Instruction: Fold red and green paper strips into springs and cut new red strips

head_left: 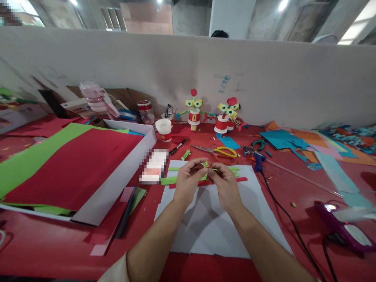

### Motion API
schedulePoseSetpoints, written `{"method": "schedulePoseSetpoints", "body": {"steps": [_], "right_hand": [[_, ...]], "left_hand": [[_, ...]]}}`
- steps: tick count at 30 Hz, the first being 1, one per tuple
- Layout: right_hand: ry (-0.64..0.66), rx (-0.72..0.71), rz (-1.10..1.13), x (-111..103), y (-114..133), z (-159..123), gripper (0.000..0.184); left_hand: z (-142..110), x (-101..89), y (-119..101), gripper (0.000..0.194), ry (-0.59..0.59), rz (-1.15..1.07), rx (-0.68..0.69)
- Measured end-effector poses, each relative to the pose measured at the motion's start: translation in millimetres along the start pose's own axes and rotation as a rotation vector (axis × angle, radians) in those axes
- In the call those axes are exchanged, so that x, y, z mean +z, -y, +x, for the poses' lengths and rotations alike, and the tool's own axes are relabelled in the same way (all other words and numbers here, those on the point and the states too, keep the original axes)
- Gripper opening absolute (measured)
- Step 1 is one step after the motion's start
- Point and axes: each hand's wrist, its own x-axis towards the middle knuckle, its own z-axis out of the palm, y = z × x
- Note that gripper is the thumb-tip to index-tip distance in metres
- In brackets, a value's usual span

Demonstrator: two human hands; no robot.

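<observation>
So both hands are up close together over the white sheet (217,237) in the middle of the tabletop (141,250). The left hand (187,179) and the right hand (225,181) are each pinching a tiny folded paper piece (206,164) between thumb and fingers, fingertips nearly meeting. It looks yellowish green with some red, but it's too small to make out the folds properly.

Under and behind the hands there are green strips (168,181) and a red strip (242,179), lying left to right across the far part of the sheet, poking out on both sides.

Just beyond the sheet's far edge there's a little green folded strip (185,155) on the left, plus yellow-handled scissors (225,152), blades pointing left. A pen (178,146) lies left of those. The blue glue gun (259,161) is off to the right, near the sheet's far right corner.

Further back, two paper-cup figures (194,116) with yellow eye pieces stand by the wall (164,62). Over on the left, a big white box (117,190) has red paper (79,164) on top.
</observation>
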Motion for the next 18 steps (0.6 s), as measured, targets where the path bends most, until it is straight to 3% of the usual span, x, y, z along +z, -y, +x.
{"method": "schedulePoseSetpoints", "body": {"steps": [5,11,18], "right_hand": [[0.032,-0.008,-0.080,1.2,-0.7,-1.5,0.019],[0.047,-0.071,-0.160,0.4,5.5,-4.9,0.017],[0.074,-0.035,-0.116,-1.2,5.0,-2.0,0.027]], "left_hand": [[1.6,-2.5,-3.0,0.022,0.008,0.044,0.029],[8.7,-7.4,-5.7,0.018,0.017,-0.079,-0.038],[6.3,-10.2,-5.9,0.018,-0.006,0.292,0.146]]}}
